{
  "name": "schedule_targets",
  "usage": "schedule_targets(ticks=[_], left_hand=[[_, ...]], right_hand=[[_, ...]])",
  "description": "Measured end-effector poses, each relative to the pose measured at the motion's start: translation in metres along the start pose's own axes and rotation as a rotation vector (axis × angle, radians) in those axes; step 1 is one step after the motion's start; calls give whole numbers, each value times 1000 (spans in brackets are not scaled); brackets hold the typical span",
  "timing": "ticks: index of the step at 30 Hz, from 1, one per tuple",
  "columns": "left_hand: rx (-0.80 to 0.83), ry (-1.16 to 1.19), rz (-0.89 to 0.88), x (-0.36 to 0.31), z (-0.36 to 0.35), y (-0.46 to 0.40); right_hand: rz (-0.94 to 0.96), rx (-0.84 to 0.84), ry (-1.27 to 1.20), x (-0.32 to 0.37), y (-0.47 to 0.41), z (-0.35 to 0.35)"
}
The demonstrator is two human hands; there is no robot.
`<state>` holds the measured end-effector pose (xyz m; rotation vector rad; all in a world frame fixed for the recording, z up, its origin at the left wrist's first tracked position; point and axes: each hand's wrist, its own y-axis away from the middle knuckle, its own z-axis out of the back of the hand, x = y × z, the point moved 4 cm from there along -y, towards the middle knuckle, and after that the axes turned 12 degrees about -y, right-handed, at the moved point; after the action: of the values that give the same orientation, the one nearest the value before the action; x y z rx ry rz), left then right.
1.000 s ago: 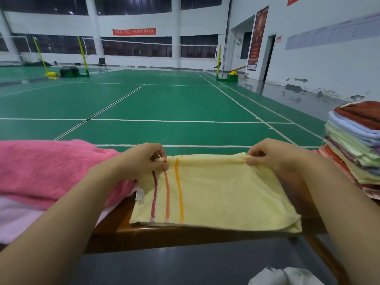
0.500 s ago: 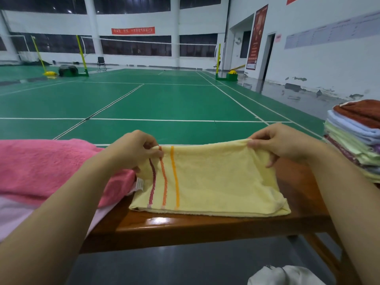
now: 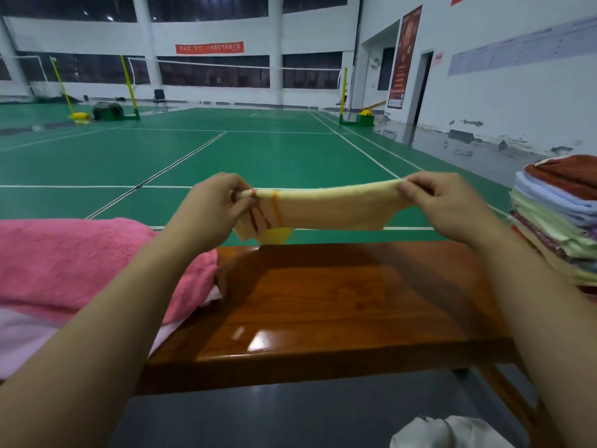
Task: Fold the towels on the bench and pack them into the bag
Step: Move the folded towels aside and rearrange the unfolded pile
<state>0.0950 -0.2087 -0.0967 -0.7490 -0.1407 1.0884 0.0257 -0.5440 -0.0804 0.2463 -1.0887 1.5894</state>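
Note:
A pale yellow towel [image 3: 326, 208] with red and orange stripes near its left end hangs in the air above the far edge of the wooden bench [image 3: 339, 305]. My left hand [image 3: 213, 208] pinches its left top corner and my right hand [image 3: 442, 202] pinches its right top corner, stretching the top edge level. A pink towel [image 3: 80, 263] lies heaped on the bench at the left, over a paler one. A stack of folded towels [image 3: 559, 218] in several colours stands on the bench at the right. Something of white fabric [image 3: 449, 433], maybe the bag, shows at the bottom edge.
The bench's glossy top lies between the pink heap and the folded stack. Beyond it spreads a green sports court with white lines, yellow net posts [image 3: 345, 95] and a white wall at the right. Dark floor lies under the bench's near edge.
Both hands have lifted the yellow towel off the bench by its far edge; it now hangs in the air, where it lay flat on the wood a second ago.

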Motion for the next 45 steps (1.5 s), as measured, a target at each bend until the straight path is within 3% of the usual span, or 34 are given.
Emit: schedule_targets(ticks=[4, 7, 9, 13, 15, 17, 20, 23, 27, 35, 41, 45], left_hand=[[113, -47, 18, 3, -9, 5], [534, -148, -72, 6, -17, 12], [831, -96, -96, 4, -21, 25], [1041, -179, -86, -1, -24, 39], [1120, -121, 28, -3, -22, 42], [1076, -134, 78, -8, -20, 40], [703, -256, -29, -22, -28, 29], [541, -125, -47, -37, -51, 34], [621, -215, -15, -34, -91, 51], [1020, -385, -25, -37, -100, 60], [942, -390, -5, -39, -94, 54], [937, -372, -17, -37, -93, 54]], right_hand=[[-228, 323, 99, -17, 7, -7], [-434, 538, -9, -26, 19, -10], [-531, 646, -3, -28, 28, -11], [-647, 759, 84, -25, 39, -11], [-689, 721, 100, -21, 38, -10], [-677, 578, 187, -26, 31, -7], [-583, 350, 350, -43, 20, -10], [-571, 304, 352, -58, 22, -27], [-583, 263, 319, -70, 24, -41], [-644, 404, 437, -63, 20, -28], [-503, 397, 281, -54, 15, -27], [-471, 262, 207, -63, 19, -28]])
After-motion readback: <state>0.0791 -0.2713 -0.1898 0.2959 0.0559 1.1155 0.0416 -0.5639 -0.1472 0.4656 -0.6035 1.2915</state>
